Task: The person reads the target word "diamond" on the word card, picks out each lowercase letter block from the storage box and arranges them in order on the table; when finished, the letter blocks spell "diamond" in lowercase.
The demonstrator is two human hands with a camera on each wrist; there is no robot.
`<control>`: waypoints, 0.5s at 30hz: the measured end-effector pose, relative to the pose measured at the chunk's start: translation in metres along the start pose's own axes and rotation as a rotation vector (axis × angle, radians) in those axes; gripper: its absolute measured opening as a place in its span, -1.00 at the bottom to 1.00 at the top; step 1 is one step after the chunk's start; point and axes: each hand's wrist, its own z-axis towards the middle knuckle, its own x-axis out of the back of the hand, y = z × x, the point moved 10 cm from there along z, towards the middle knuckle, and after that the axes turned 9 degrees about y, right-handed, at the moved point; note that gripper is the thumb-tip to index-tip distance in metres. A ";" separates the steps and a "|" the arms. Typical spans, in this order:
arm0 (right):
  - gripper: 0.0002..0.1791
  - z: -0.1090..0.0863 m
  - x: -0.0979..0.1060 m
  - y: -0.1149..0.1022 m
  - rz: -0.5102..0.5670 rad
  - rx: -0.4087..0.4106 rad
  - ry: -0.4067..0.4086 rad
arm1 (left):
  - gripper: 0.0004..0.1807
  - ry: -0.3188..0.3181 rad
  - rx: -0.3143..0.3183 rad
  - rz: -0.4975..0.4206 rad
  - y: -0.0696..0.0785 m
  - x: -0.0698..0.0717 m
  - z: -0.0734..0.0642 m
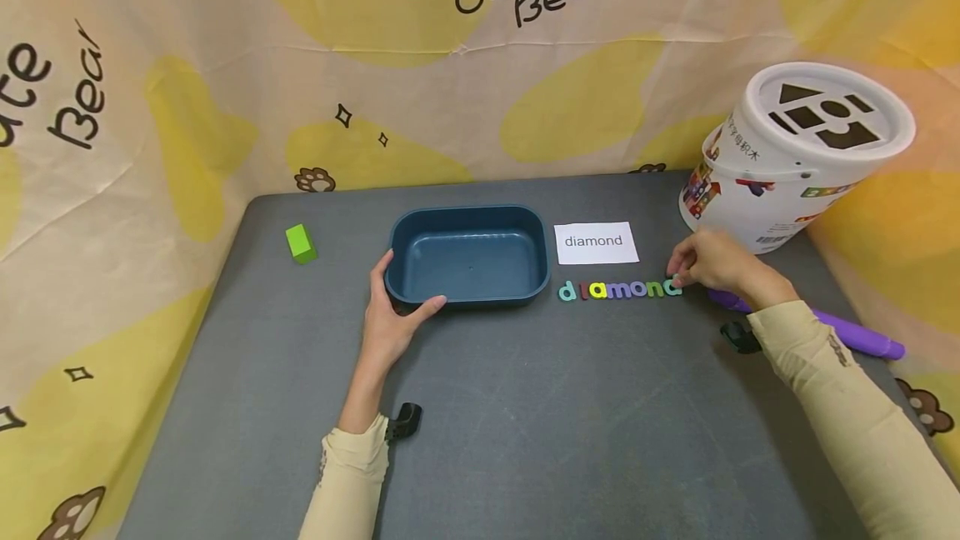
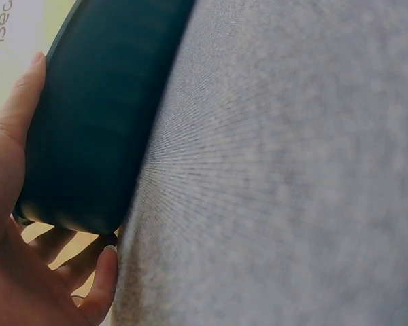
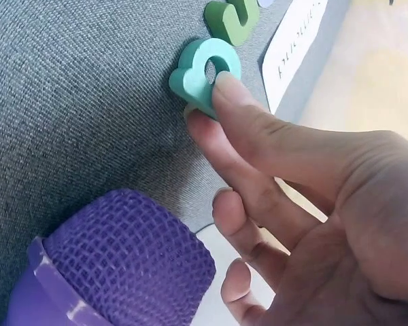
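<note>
My right hand [image 1: 718, 262] pinches a teal letter d [image 3: 207, 71] between thumb and forefinger. The letter is at the right end of a row of coloured letters [image 1: 618, 290], beside a green n [image 3: 232, 22]. Just above the row lies a white card [image 1: 597, 242] printed "diamond". My left hand [image 1: 388, 325] grips the near left corner of a dark blue plastic box [image 1: 471, 303], its thumb along the front side and the other fingers at the left end. In the left wrist view the box [image 2: 102, 122] hides part of those fingers.
Beneath the right forearm lies a purple toy microphone [image 1: 862, 336]; its mesh head [image 3: 132, 261] shows in the right wrist view. A white bucket [image 1: 765, 190] with shape holes in its lid stands at the back right. A green block [image 1: 302, 243] sits left of the box.
</note>
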 end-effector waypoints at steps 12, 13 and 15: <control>-0.91 0.000 -0.007 0.010 -0.096 -0.058 -0.032 | 0.22 -0.007 0.012 -0.006 -0.001 0.000 0.000; -0.91 -0.001 -0.007 0.009 -0.095 -0.057 -0.030 | 0.22 -0.007 0.012 -0.006 -0.001 0.000 0.000; -0.91 -0.001 -0.007 0.008 -0.096 -0.057 -0.028 | 0.22 -0.006 0.011 -0.006 -0.001 -0.001 0.000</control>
